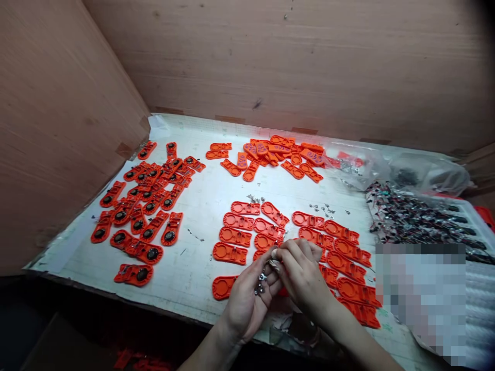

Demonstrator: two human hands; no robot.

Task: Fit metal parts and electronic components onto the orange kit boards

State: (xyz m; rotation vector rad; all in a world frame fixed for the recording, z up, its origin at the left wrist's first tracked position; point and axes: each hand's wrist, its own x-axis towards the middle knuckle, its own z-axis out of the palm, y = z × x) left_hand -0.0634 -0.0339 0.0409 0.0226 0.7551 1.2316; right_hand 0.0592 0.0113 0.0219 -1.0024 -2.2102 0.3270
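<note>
My left hand (245, 301) is palm up and cupped around several small shiny metal parts (260, 288). The fingers of my right hand (303, 275) are pinched together at the left hand's thumb and fingertips; whatever is between them is too small to make out. Under and around both hands lie rows of orange plastic shells (230, 253), open side up, each with a round recess at one end. A second group of orange shells (350, 265) lies to the right, partly covered by my right hand and forearm.
Orange shells with black round parts (152, 253) are heaped at the left. More orange pieces (270, 149) are piled at the back. Loose metal bits (323, 208) lie mid-table. At the right are plastic bags (425, 172) and bundled wired parts (421, 219). Wooden panels (270, 67) enclose the table.
</note>
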